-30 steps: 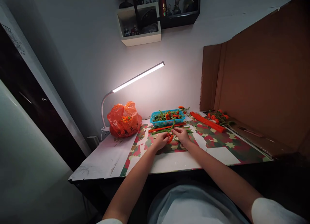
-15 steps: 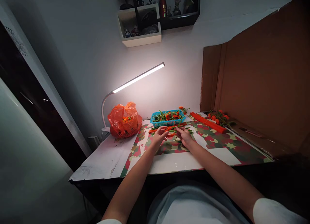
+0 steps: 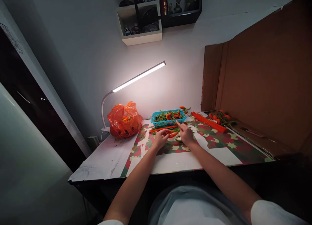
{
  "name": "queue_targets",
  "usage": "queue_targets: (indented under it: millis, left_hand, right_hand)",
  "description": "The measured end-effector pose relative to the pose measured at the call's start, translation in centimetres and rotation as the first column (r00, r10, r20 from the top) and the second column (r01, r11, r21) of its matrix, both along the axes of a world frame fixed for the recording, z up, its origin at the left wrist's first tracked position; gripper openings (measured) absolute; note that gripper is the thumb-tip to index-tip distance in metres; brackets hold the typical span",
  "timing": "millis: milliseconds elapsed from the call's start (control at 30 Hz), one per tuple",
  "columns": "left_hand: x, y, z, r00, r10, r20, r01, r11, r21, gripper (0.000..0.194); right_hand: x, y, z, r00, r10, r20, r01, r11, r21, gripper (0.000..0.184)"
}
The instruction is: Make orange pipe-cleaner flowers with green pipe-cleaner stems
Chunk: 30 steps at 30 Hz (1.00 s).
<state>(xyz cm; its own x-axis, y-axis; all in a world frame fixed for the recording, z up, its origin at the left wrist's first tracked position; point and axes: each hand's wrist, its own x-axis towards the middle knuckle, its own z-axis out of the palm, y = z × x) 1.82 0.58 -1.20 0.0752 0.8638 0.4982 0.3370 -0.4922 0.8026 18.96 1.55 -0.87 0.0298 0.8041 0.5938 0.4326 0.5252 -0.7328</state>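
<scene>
A: What worries you from your end?

B: Mostly the orange piece point(image 3: 173, 134). On my feed it sits right at the fingertips of the left hand point(image 3: 162, 139), between the two hands. If it's only lightly pinched, a small twist could let it slip.

A: So does the left hand have it?

B: I can't tell. The fingers are curled in a loose half-closed arch, thumb side toward the piece, but I don't see whether they grip it or merely touch.

A: And the right hand point(image 3: 185, 134)?

B: Index finger pointing forward, the others folded in. The palm is turned away from me, so I can't say whether anything is inside.

A: Other trouble?

B: The tape roll point(image 3: 178, 138) lies just beside the right hand, on its left; a careless sweep of the wrist could knock it. Just beyond both hands, the green stems point(image 3: 175, 129) and red strips point(image 3: 156, 130) lie close together on the desk point(image 3: 102, 163), so a dragging finger might scatter them. Farther forward, the blue basket point(image 3: 168, 123) could snag that fingertip.
</scene>
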Motion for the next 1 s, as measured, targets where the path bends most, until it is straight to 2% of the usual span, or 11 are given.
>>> queue_targets:
  millis: [133, 300, 633, 1000]
  left_hand:
    - [-0.3, 0.1, 0.1, 0.998, 0.046, -0.051, -0.042, 0.997, 0.067, 0.018]
    - [-0.3, 0.1, 0.0, 0.986, 0.13, -0.103, -0.115, 0.984, 0.139, 0.018]
    - [-0.3, 0.3, -0.2, 0.959, 0.247, -0.142, -0.215, 0.955, 0.205, 0.019]
    - [-0.2, 0.3, -0.4, 0.959, 0.229, -0.166, -0.194, 0.96, 0.204, 0.027]
  right_hand:
    - [0.6, 0.2, -0.1, 0.978, -0.01, 0.207, 0.018, 0.999, -0.036, 0.046]
    - [0.6, 0.5, -0.4, 0.945, -0.059, 0.32, 0.083, 0.995, -0.06, 0.046]
    - [0.2, 0.7, -0.7, 0.949, -0.106, 0.298, 0.124, 0.991, -0.041, 0.041]
    - [0.0, 0.7, -1.1, 0.959, -0.117, 0.257, 0.129, 0.991, -0.03, 0.035]
